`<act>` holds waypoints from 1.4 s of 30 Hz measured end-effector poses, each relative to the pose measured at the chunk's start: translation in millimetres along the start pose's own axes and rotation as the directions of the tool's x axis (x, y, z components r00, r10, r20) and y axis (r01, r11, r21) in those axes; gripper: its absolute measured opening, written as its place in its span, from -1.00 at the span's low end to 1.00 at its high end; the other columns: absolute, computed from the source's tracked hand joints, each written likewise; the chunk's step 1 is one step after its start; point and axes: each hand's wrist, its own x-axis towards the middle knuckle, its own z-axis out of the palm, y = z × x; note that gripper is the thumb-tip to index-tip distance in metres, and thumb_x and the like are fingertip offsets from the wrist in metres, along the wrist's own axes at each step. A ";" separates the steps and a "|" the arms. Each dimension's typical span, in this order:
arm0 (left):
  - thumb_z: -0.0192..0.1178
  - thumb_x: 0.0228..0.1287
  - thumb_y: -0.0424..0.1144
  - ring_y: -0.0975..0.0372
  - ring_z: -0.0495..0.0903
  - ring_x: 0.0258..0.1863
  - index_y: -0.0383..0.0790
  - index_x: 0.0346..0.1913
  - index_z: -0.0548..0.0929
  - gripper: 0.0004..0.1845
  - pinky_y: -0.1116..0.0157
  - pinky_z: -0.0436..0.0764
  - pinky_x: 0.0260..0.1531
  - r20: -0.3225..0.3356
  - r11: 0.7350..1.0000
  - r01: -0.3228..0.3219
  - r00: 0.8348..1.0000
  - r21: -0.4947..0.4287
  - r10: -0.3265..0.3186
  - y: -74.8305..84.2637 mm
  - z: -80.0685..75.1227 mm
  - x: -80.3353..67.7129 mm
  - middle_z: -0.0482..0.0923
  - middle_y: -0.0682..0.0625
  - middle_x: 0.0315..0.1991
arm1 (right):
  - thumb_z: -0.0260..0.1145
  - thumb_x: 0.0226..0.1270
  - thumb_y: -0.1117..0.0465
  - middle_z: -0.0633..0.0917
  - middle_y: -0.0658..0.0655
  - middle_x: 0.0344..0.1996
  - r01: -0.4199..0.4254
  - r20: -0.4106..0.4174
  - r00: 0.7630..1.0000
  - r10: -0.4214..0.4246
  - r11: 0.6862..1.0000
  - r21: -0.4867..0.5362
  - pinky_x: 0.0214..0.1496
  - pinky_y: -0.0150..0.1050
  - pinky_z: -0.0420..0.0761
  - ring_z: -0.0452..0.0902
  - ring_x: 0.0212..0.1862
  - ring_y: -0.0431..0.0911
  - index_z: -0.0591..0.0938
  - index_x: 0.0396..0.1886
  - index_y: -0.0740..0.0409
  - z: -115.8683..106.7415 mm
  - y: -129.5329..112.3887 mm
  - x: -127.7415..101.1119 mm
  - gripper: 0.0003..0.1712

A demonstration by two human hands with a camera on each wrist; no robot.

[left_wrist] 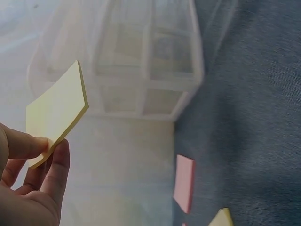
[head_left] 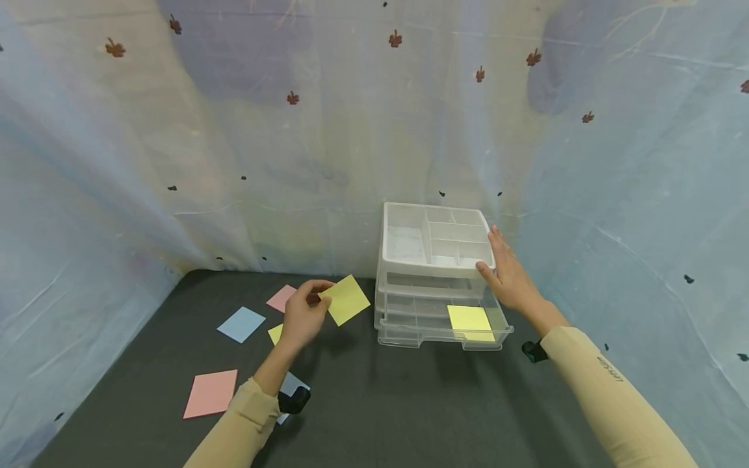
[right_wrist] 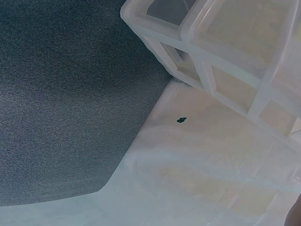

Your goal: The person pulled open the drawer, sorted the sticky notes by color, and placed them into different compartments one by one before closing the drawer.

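My left hand (head_left: 305,313) pinches a yellow sticky note pad (head_left: 348,299) by its edge, between thumb and fingers. In the left wrist view the pad (left_wrist: 59,108) is seen tilted, its thickness showing along one side. To its right stands a small plastic drawer unit (head_left: 434,268) with a white divided top tray. One clear drawer (head_left: 404,335) is pulled out at the front, and another yellow pad (head_left: 471,322) lies in its right part. My right hand (head_left: 510,276) rests against the unit's upper right side, fingers straight, thumb at the front corner of the tray.
On the dark tabletop (head_left: 409,409) to the left lie pink pads (head_left: 210,393) (head_left: 281,298), a blue pad (head_left: 241,324) and a yellow one (head_left: 275,334). Another blue pad (head_left: 292,385) is partly hidden under my left wrist. A patterned curtain (head_left: 328,162) hangs behind the table.
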 end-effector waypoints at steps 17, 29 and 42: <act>0.27 0.41 -0.49 0.00 0.67 -0.13 -0.30 0.11 0.69 -0.73 0.44 0.65 -0.28 -0.041 0.988 -0.035 0.999 -0.148 0.029 39.3 -5.0 7.3 0.66 -0.19 0.02 | -0.04 0.69 -0.21 -0.16 0.26 0.69 -0.016 0.014 1.000 0.016 1.000 -0.001 0.61 0.30 -0.09 -0.26 0.68 0.22 -0.16 0.71 0.23 -0.9 -3.1 -2.6 -0.06; 0.27 0.39 -0.54 -0.03 0.66 -0.14 -0.34 0.11 0.68 -0.72 0.40 0.67 -0.24 -0.017 0.966 -0.099 0.995 -0.240 0.098 70.2 11.0 13.3 0.62 -0.22 0.04 | -0.04 0.69 -0.22 -0.14 0.29 0.69 -0.005 0.001 1.000 0.005 1.000 -0.010 0.63 0.26 -0.10 -0.26 0.68 0.20 -0.15 0.70 0.25 -1.5 -3.6 -2.4 -0.05; 0.27 0.38 -0.57 -0.06 0.69 -0.10 -0.33 0.09 0.70 -0.72 0.34 0.69 -0.21 0.057 0.938 -0.161 0.981 -0.307 0.187 90.4 40.8 14.3 0.64 -0.24 0.04 | -0.05 0.69 -0.21 -0.15 0.26 0.69 0.001 -0.008 1.000 -0.001 1.000 -0.005 0.59 0.33 -0.03 -0.24 0.68 0.21 -0.12 0.69 0.28 -2.5 -6.7 -3.1 -0.06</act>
